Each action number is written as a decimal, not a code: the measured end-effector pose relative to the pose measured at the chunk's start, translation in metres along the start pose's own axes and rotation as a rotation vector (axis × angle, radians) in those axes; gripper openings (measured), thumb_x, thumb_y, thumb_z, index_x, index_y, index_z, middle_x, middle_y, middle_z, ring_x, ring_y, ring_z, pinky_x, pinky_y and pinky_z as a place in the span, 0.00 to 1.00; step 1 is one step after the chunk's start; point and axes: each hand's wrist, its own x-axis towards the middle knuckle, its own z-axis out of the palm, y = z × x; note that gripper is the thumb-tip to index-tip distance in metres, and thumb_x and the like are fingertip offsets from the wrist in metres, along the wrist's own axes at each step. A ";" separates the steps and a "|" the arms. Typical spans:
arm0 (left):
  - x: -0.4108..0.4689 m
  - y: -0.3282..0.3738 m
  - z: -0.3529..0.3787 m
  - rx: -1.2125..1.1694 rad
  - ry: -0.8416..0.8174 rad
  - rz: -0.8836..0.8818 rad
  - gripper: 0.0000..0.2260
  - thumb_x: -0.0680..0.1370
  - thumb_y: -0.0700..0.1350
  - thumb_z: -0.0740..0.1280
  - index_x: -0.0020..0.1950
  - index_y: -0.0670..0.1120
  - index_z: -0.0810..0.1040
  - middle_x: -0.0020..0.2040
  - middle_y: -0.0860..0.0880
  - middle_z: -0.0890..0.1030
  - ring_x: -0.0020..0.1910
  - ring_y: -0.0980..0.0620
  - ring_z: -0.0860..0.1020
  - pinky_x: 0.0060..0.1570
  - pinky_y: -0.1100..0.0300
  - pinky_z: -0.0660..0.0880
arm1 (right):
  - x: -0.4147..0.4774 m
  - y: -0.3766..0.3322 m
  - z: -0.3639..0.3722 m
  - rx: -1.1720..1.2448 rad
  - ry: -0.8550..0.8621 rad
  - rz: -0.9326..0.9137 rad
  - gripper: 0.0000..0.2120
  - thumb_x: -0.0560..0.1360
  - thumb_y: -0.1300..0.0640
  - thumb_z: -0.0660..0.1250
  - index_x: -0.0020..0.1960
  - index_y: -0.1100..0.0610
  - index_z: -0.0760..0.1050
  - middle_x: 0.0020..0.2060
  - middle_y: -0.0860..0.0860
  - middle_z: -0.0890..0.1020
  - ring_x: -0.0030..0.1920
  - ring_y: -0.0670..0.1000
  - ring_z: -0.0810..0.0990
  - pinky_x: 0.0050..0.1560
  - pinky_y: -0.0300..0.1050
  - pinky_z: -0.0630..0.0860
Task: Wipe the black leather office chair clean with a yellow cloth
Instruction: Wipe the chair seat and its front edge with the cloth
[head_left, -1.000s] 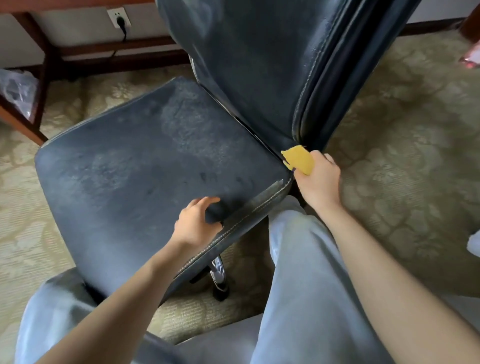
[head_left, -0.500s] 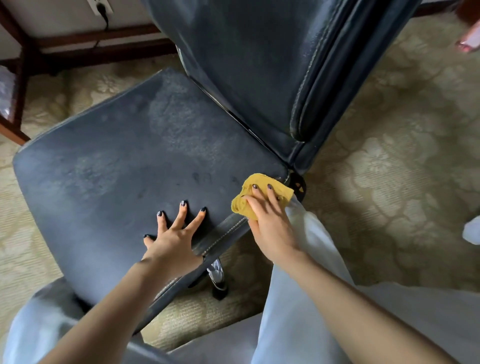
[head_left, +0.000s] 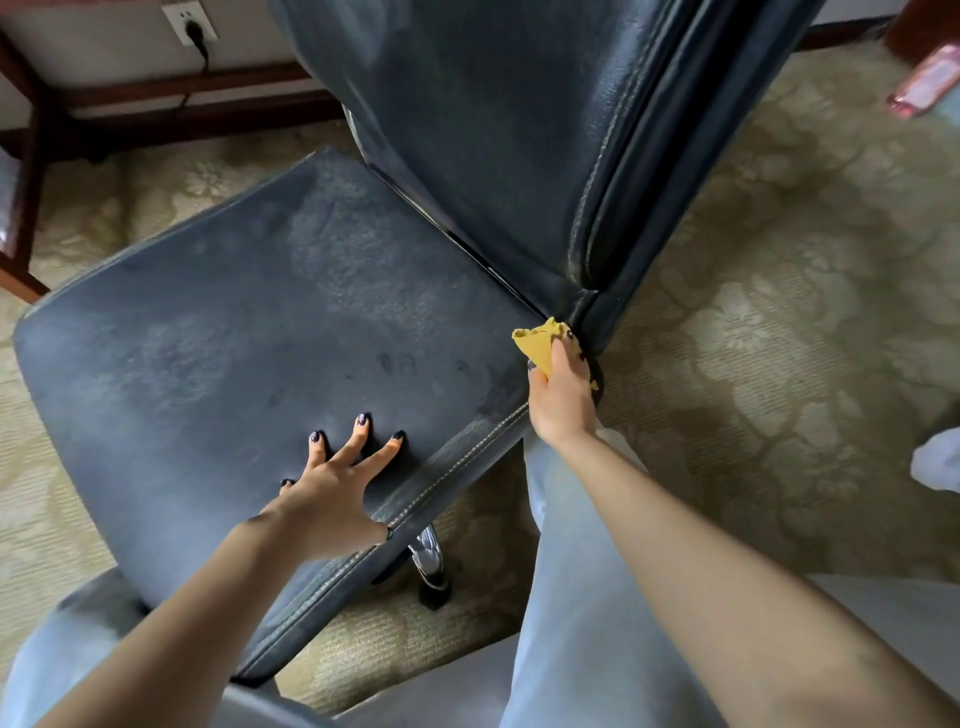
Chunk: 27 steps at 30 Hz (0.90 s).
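We seem far from done: our right hand (head_left: 561, 402) grips the yellow cloth (head_left: 537, 344) at the back corner of the chair (head_left: 493, 130), our left hand (head_left: 332, 493) spread flat on its dusty-looking seat (head_left: 234, 338).

Soft, even indoor light, shadows faint and diffuse, dull sheen on the chair back (head_left: 493, 130), darker floor (head_left: 363, 639) under the seat (head_left: 234, 338), wide-angle bending toward the edges, pink thing (head_left: 924, 88) at top right blurred, centre sharp
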 end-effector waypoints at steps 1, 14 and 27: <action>0.001 0.000 -0.001 0.003 -0.008 0.003 0.42 0.73 0.54 0.67 0.74 0.67 0.38 0.75 0.59 0.32 0.75 0.41 0.36 0.68 0.40 0.63 | -0.007 -0.002 0.002 -0.015 -0.017 0.002 0.23 0.83 0.56 0.54 0.76 0.55 0.54 0.77 0.51 0.55 0.76 0.58 0.54 0.68 0.54 0.65; 0.004 0.000 -0.003 -0.004 -0.035 -0.004 0.41 0.73 0.53 0.67 0.74 0.67 0.39 0.76 0.60 0.34 0.75 0.39 0.37 0.66 0.38 0.65 | -0.096 0.001 0.060 -0.169 -0.075 -0.575 0.19 0.76 0.59 0.54 0.64 0.54 0.73 0.68 0.52 0.74 0.73 0.60 0.63 0.70 0.59 0.61; 0.004 0.000 -0.002 -0.005 -0.031 -0.007 0.40 0.75 0.52 0.65 0.74 0.66 0.39 0.76 0.59 0.34 0.76 0.40 0.37 0.67 0.40 0.64 | -0.025 -0.018 0.036 -0.349 0.084 -0.672 0.19 0.66 0.65 0.75 0.55 0.57 0.80 0.55 0.55 0.83 0.58 0.59 0.80 0.55 0.52 0.77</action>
